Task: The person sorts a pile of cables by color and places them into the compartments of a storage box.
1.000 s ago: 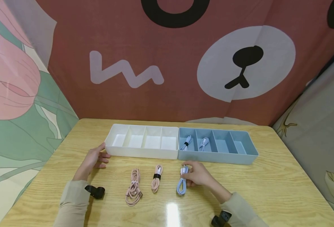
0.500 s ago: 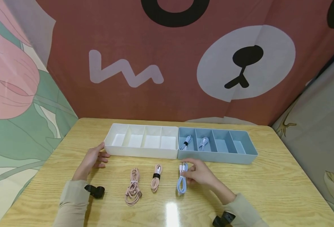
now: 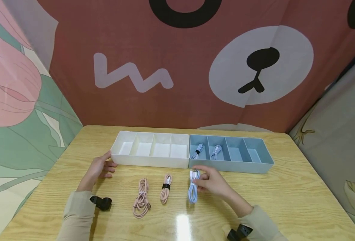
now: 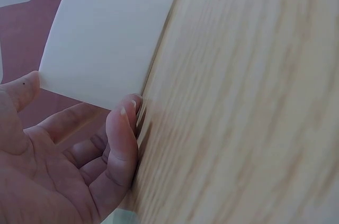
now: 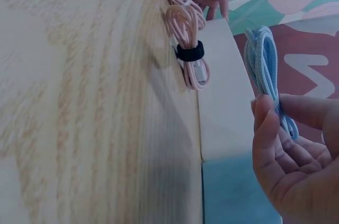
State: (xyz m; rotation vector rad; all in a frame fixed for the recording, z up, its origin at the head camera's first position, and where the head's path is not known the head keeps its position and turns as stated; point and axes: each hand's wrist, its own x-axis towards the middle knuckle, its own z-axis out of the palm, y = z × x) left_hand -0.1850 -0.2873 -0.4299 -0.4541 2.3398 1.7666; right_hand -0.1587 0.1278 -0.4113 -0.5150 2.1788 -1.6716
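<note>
Your right hand [image 3: 212,182] pinches the light-blue cable [image 3: 192,193] between thumb and fingers. The bundle hangs clear of the table [image 3: 286,201], plug ends up, loops down, just in front of the blue tray's [image 3: 234,167] left end. Can't tell whether your fingers touch the tray wall.

Your left hand [image 3: 97,168] is at the left end of the white tray [image 3: 153,162]: one fingertip on the upper edge, the rest loosely bent and spread near the bottom corner, gripping nothing.

Trays sit end to end, white on your left, blue on your right, four compartments each. Blue tray, counting from the left: compartment one has the black-strapped blue cable [image 3: 197,152], two has another blue bundle [image 3: 216,151].

On the table in front of the white tray: the long pink cable [image 3: 142,201] with a pale tie (USB plug at its lower right), and right of it the short pink cable [image 3: 165,194] with a black strap. Those two lie apart, both well clear of your left hand.
</note>
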